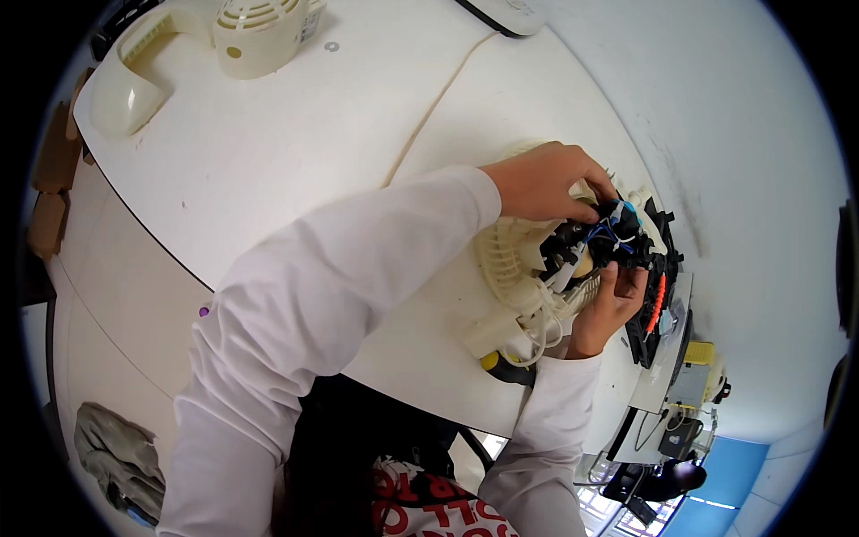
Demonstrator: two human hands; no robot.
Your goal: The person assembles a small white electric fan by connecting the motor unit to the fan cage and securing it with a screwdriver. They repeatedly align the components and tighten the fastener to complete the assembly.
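Note:
My left hand [550, 182] reaches across from the left, with its thumb and fingers closed at the upper edge of a black motor part with blue wires [617, 234]. Below it, my right hand [611, 309] pinches the lower side of the same part between thumb and fingers. This part sits over a cream slatted plastic housing [503, 255], which resembles a fan's grille. A cream cord [541, 333] loops down beside a cream tube-shaped piece [490, 331]. My hands hide part of the assembly, and the exact spot my fingertips hold is small.
A cream vented cover [259, 40] and a curved cream shell [125, 103] lie at the table's far left, with a metal washer [332, 46] nearby. A yellow-and-black tool handle [508, 367] lies near the front edge. Behind my right hand is a black tray [640, 345] with an orange-red ribbed piece [658, 304].

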